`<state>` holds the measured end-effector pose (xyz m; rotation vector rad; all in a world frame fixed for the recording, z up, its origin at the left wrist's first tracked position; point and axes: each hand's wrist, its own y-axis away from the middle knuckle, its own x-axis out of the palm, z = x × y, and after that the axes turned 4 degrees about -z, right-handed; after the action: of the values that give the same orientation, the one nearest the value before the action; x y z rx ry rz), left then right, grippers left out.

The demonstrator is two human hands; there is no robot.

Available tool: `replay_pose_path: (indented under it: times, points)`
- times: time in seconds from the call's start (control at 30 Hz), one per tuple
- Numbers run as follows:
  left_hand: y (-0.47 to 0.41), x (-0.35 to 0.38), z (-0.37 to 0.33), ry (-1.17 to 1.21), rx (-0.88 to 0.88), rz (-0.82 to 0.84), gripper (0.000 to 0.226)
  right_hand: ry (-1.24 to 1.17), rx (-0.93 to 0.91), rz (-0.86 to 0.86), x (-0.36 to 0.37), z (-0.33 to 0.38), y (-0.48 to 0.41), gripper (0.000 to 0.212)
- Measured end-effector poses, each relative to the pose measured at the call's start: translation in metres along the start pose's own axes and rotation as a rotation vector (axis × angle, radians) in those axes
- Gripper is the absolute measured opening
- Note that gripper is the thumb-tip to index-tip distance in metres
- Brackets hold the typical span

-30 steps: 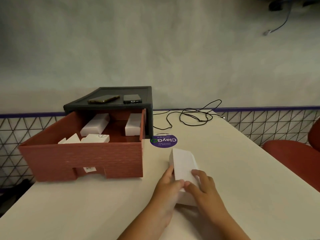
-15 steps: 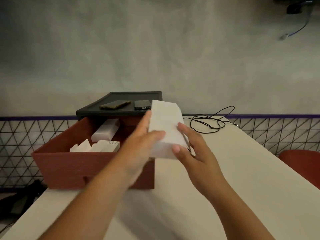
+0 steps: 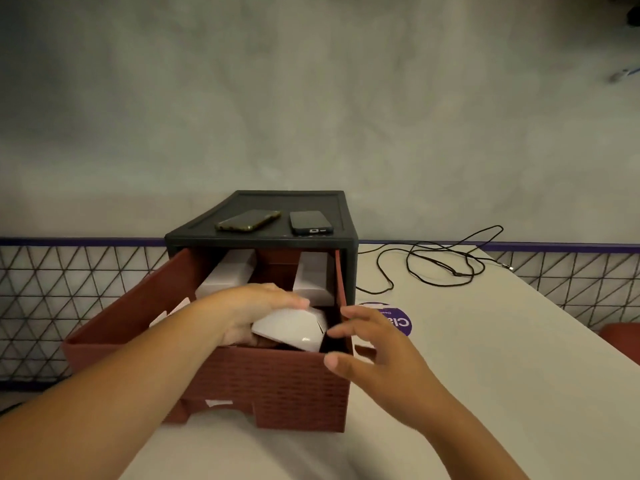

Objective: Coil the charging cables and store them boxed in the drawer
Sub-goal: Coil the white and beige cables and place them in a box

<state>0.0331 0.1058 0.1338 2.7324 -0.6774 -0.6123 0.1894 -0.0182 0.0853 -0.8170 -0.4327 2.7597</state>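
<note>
Over the front right corner of the pulled-out drawer [image 3: 270, 382], a white box [image 3: 291, 329] is held by the left hand [image 3: 249, 313]. The fingers are bent across its top and far edge. The thumb is hidden under the palm, so the grip is judged closed round the box rather than merely resting on it. The box is tilted, with its near right corner raised towards the drawer rim, probably because it is being angled down into the free gap at the front.

The right hand [image 3: 377, 351] is held just outside the drawer's right front corner with fingers spread and straight. Nothing is held in it, and it appears apart from the box. It is probably kept there to steady or guide the box if it catches on the rim.

Deeper in the drawer, a back-left box [image 3: 228, 275] and a back-right box [image 3: 311, 278] are laid lengthwise along the sides, so the front is left free. The drawer is drawn far out of the black cabinet [image 3: 263, 239], which gives room from above. Two phones [image 3: 247, 220] are left on the cabinet top, clear of the work.

On the table [image 3: 485, 375] beyond a purple sticker [image 3: 398, 322], a black cable [image 3: 443, 265] is spread in loose loops and is not yet coiled or boxed. The task is therefore judged only partly done.
</note>
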Motion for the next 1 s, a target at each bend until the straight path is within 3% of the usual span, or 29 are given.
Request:
replay_pose_path:
  times: [0.07, 0.17, 0.47, 0.6, 0.77, 0.87, 1.0]
  points:
    - [-0.009, -0.006, -0.002, -0.135, -0.034, 0.149, 0.052, -0.043, -0.015, -0.009, 0.002, -0.007, 0.004, 0.025]
    - [-0.02, -0.01, -0.005, -0.291, -0.069, 0.252, 0.061, -0.048, -0.026, -0.049, 0.005, -0.01, 0.005, 0.028]
    - [-0.054, 0.013, 0.005, -0.851, 0.038, 0.225, 0.098, 0.008, -0.07, -0.086, 0.009, -0.009, 0.003, 0.019]
    - [-0.064, 0.014, 0.005, -1.093, 0.17, 0.233, 0.096, 0.06, -0.082, -0.126, 0.014, -0.013, 0.002, 0.013]
    - [-0.069, 0.013, 0.002, -1.206, 0.175, 0.264, 0.094, 0.216, -0.136, -0.2, 0.021, -0.011, -0.001, 0.019]
    - [-0.068, 0.011, -0.001, -1.26, 0.228, 0.202, 0.085, 0.346, -0.22, -0.25, 0.023, -0.009, -0.004, 0.023]
    - [-0.065, 0.003, -0.016, -1.224, 0.29, 0.066, 0.068, 0.422, -0.175, -0.244, 0.024, -0.004, -0.018, 0.025]
